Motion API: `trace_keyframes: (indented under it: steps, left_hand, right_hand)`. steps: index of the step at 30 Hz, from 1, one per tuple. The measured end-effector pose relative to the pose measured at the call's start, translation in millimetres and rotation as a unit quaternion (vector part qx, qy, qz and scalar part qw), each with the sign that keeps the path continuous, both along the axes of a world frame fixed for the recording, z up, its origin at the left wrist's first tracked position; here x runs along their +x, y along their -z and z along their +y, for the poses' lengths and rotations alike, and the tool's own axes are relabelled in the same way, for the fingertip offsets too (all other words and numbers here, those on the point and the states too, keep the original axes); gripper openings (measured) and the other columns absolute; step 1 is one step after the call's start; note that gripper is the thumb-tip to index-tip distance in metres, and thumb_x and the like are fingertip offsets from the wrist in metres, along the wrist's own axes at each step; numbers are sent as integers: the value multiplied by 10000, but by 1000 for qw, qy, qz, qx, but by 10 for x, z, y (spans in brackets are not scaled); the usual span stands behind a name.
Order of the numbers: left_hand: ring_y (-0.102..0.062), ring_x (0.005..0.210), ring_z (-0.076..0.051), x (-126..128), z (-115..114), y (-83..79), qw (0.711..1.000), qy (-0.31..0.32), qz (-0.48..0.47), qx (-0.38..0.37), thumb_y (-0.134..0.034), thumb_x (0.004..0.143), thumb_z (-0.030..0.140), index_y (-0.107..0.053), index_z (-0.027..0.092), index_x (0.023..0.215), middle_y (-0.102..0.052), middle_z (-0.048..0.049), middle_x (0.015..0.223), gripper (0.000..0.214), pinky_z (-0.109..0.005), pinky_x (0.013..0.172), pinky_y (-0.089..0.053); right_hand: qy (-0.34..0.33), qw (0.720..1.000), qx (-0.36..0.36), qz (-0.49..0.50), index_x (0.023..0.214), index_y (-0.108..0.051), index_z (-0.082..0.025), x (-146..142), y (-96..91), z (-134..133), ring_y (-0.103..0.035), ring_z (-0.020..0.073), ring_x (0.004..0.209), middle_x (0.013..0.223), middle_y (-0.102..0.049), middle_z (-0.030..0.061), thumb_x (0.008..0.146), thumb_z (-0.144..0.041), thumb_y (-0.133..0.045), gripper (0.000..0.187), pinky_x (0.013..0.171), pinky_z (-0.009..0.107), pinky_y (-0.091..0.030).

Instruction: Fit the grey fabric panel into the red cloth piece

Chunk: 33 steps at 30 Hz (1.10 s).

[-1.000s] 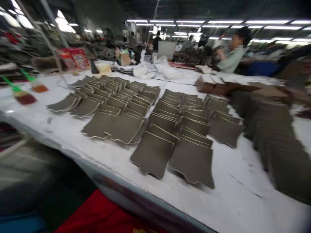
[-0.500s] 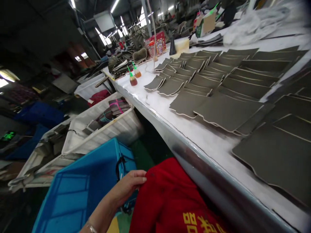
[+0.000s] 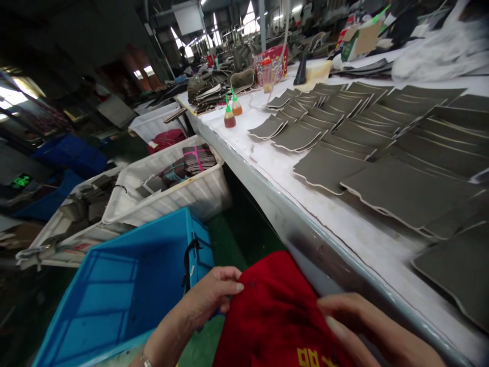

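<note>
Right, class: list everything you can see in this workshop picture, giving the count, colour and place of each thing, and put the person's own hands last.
table: one, white top, runs along the right.
cut sheets: many, grey-green, overlapped in rows on the table.
glue bottles: two, amber with green tips, far end of the table.
red packet: one, far end of the table.
blue crate: one, on the floor, lower left.
white bins: at least two, on the floor beyond the blue crate, holding bundled pieces.
red cloth: one, yellow print, bottom middle, by the table edge.
left hand: pinches the red cloth's left edge.
right hand: fingers rest on the red cloth's right side.
</note>
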State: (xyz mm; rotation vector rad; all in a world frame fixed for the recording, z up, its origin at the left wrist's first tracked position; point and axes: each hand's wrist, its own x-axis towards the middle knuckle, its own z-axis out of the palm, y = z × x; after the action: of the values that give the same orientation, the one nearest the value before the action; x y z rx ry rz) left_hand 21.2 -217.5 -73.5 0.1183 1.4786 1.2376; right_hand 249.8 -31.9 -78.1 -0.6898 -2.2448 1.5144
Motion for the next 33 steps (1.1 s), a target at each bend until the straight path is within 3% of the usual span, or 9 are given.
trace_keyframes:
  steps: [5, 10, 14, 18, 24, 28, 33]
  left_hand:
    - [-502, 476, -75, 9, -12, 20, 1000, 9, 0, 17, -812, 631, 383, -629, 139, 777, -562, 22, 641, 338, -176, 416, -401]
    - [-525, 485, -78, 20, -13, 62, 999, 16, 1, 34, -774, 682, 379, -622, 125, 801, -613, -7, 644, 319, -174, 445, -421]
    - [-499, 487, -73, 27, -3, 63, 999, 18, 12, 31, -761, 685, 363, -620, 123, 802, -594, 1, 639, 301, -171, 444, -400]
    - [-449, 481, -64, 44, 1, 62, 998, 33, 37, 25, -749, 684, 379, -607, 132, 802, -560, 20, 631, 309, -172, 431, -353]
    - [-410, 449, -62, 63, 47, -20, 989, 64, 130, 15, -692, 760, 364, -532, 192, 1149, -451, 102, 596, 455, -175, 421, -267]
    - [-393, 450, -63, 53, 97, -63, 982, 110, 156, 8, -685, 746, 434, -609, 142, 965, -463, 73, 598, 373, -193, 418, -267]
    - [-358, 430, -57, 65, 134, -54, 982, 110, 150, -10, -680, 716, 436, -591, 149, 819, -507, 49, 604, 318, -205, 406, -235]
  right_hand:
    - [-113, 993, -18, -36, 1148, -619, -271, -609, 39, -135, -597, 293, 1082, 1170, -640, 93, 934, -403, -521, 270, 951, 456, -474]
    - [-165, 983, -26, -70, 1145, -588, -222, -853, 157, -263, -551, 258, 1072, 1146, -607, 83, 934, -260, -519, 226, 953, 430, -422]
    - [-167, 984, -19, -64, 948, -600, -221, -953, 163, -288, -539, 251, 946, 995, -602, 59, 902, -174, -530, 96, 855, 406, -405]
    - [-159, 985, -35, -64, 778, -546, -217, -996, 168, -251, -527, 237, 846, 863, -583, 41, 888, -163, -505, 129, 760, 371, -386]
    - [-173, 978, -103, -62, 785, -504, -225, -968, 227, -207, -513, 176, 659, 713, -545, -17, 930, -260, -461, 155, 585, 284, -367]
    - [-188, 976, -102, -47, 817, -564, -213, -979, 211, -182, -558, 186, 751, 797, -587, 6, 951, -259, -434, 192, 678, 296, -401]
    - [-214, 972, -84, -47, 843, -620, -211, -968, 192, -176, -583, 196, 808, 845, -608, 20, 964, -258, -460, 205, 713, 303, -406]
